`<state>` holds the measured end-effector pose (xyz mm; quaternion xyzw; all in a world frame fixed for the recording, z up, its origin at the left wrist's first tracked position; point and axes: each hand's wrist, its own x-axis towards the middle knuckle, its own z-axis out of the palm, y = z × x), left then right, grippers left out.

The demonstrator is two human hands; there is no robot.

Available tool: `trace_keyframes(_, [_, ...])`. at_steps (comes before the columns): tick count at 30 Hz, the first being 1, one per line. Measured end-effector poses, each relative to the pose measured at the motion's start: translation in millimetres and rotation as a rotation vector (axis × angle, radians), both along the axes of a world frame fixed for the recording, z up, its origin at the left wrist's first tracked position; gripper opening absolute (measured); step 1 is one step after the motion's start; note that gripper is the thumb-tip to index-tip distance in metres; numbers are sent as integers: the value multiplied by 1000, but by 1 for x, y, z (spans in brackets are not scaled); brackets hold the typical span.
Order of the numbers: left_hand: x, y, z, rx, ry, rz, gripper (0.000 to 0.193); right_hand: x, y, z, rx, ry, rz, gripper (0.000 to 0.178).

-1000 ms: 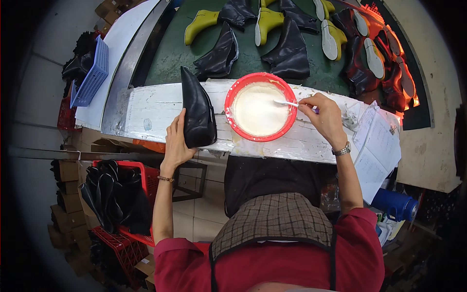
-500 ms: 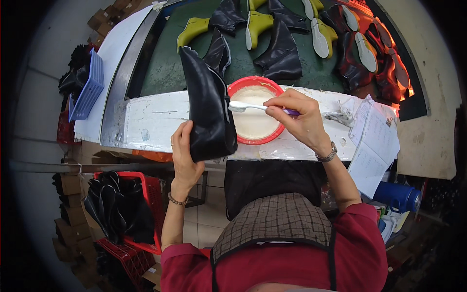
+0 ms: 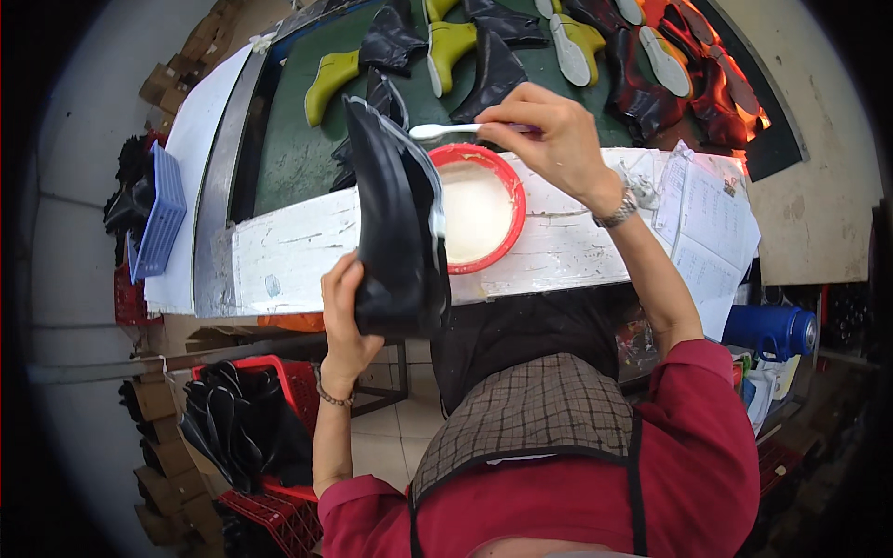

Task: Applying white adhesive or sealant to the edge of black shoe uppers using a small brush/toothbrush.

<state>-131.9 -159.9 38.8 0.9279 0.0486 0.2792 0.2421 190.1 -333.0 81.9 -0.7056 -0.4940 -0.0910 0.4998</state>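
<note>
My left hand grips a black leather boot upper low on its side, holding it upright over the front of the white board. A pale, wet-looking strip runs down the upper's right edge. Pinched in my right hand is a toothbrush with a white head and a purple handle, its bristle end at the upper part of that edge; whether it touches is hard to make out. Just right of the upper stands a red bowl of creamy white liquid, partly hidden behind it.
Yellow-green boot forms and black uppers lie on the green surface beyond, reddish-lit ones at right. Papers lie at the board's right end, above a blue jug. Left are a blue basket and a red crate of black uppers.
My right hand has moved the toothbrush up and away from me, from beside the upper's middle to near its top. The upper sits slightly lower in view, with more pale coating visible along its edge.
</note>
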Motion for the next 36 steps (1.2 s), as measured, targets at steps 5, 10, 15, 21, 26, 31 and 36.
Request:
trace_keyframes(5, [11, -3, 13, -117, 28, 80, 91, -22, -14, -7, 61, 137, 185, 14])
trace_keyframes(10, [25, -4, 22, -195, 0, 66, 86, -30, -15, -16, 59, 140, 125, 14])
trace_keyframes(15, [37, 1, 26, -277, -25, 98, 81, -39, -22, -21, 95, 76, 228, 19])
trace_keyframes(21, [53, 6, 21, -300, -137, 136, 87, -45, -36, -18, 17, -9, 267, 20])
trace_keyframes(26, [56, 6, 15, -92, -166, 199, 85, -46, -37, -15, -119, 227, 404, 15])
trace_keyframes(31, [40, 10, 15, -233, -146, 161, 84, -41, -19, -19, 3, 283, 322, 11])
trace_keyframes(36, [19, 10, 15, -196, -81, 98, 79, -31, -3, -17, 31, 181, 149, 12])
